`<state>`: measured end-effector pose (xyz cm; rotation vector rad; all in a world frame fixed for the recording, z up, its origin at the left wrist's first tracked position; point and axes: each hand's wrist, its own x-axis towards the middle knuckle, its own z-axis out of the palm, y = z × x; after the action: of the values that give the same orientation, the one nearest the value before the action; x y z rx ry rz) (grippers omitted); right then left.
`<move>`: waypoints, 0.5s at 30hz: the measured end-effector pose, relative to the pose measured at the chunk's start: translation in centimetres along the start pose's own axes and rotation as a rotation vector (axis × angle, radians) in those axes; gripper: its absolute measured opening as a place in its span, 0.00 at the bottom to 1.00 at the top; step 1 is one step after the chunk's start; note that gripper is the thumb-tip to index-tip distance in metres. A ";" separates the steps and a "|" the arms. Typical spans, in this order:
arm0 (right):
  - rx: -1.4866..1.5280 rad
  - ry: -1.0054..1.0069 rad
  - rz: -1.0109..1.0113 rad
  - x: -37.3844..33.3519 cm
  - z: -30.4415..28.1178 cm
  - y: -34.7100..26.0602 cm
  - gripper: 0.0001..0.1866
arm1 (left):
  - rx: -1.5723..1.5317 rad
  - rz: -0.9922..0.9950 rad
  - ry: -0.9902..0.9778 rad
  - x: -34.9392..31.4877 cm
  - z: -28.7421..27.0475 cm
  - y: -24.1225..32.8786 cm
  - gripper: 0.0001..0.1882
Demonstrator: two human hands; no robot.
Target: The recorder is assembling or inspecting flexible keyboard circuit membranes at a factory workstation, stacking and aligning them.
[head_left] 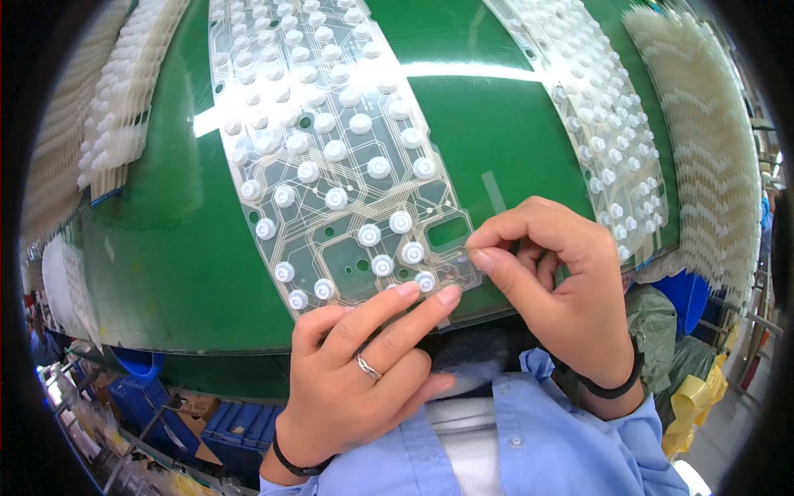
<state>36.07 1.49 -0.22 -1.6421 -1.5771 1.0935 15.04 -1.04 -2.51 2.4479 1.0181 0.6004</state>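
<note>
A clear keyboard membrane [343, 219] with printed silvery traces and rows of white rubber domes lies lengthwise on the green table in front of me. My left hand [364, 364], wearing a ring, reaches over its near edge. Two of its fingertips rest beside the nearest domes, fingers stretched and apart. At the membrane's near right corner, my right hand [554, 281] pinches thumb and forefinger together on the sheet's edge. Whether a small clear film is also between those fingertips is too fine to tell. A glossy clear patch shows on the corner beside the pinch.
A second domed membrane stack [612, 140] lies to the right, beside a tall fanned stack of sheets [703, 149]. More stacked membranes [132, 91] stand at the far left. Below the green table's [182, 273] curved near edge are blue crates [240, 430] and a blue bin [682, 298].
</note>
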 end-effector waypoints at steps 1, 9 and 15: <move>-0.005 0.002 -0.010 0.0 0.0 0.1 0.04 | 0.024 -0.004 -0.018 0.1 -0.1 0.2 0.19; -0.032 -0.022 -0.069 -0.3 -0.2 0.3 0.08 | 0.034 -0.015 -0.031 0.0 0.0 0.3 0.19; -0.233 0.027 -0.168 -0.7 0.4 0.2 0.16 | 0.026 -0.019 -0.037 0.1 -0.1 0.4 0.19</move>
<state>35.86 0.72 -0.50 -1.6275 -1.8439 0.8234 15.31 -1.17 -2.19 2.4597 1.0387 0.5368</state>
